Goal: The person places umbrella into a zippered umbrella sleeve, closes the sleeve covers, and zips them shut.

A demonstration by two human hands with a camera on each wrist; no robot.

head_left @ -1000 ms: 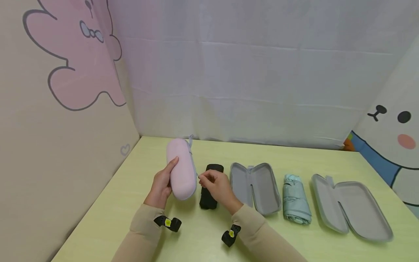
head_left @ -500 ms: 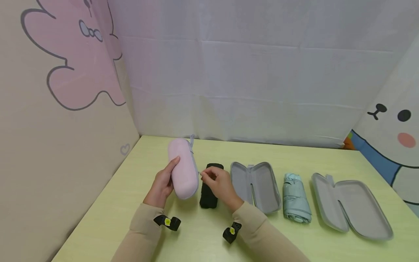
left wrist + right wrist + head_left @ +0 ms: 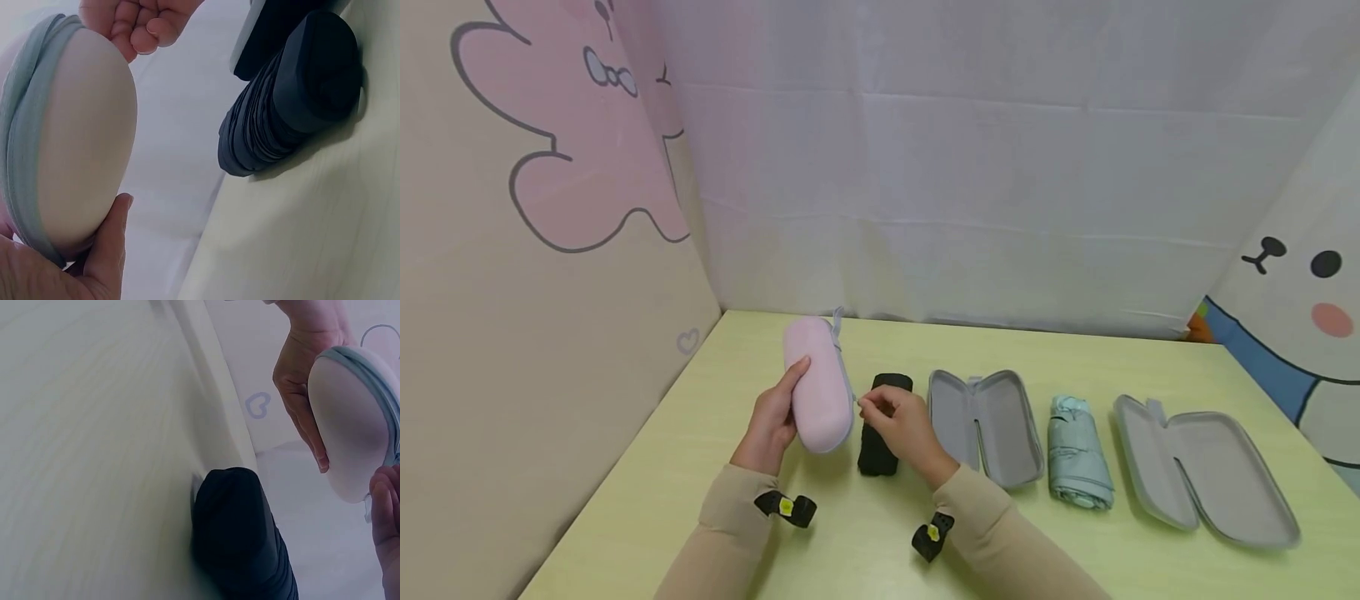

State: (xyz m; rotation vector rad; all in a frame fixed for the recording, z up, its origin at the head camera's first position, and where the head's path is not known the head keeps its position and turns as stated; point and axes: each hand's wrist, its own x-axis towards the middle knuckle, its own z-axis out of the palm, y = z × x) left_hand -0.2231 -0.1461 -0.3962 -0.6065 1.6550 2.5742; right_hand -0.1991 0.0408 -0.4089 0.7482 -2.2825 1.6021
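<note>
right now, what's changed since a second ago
Hardly anything: the pink case and right hand edged slightly right at most. Nothing was newly grasped or let go. The left hand still grips the case; the black fabric roll, mint fabric roll and open gray cases stayed put.

Above the pale yellow desk (image 3: 838, 550), the left hand (image 3: 771, 423) grips a pink zippered case (image 3: 822, 407); the right hand (image 3: 907, 425) pinches its zipper pull (image 3: 854, 399). Rightward lie a black rolled bundle (image 3: 877, 454), an open gray case (image 3: 1011, 429), a mint-green roll (image 3: 1078, 458) and another open gray case (image 3: 1228, 471).
</note>
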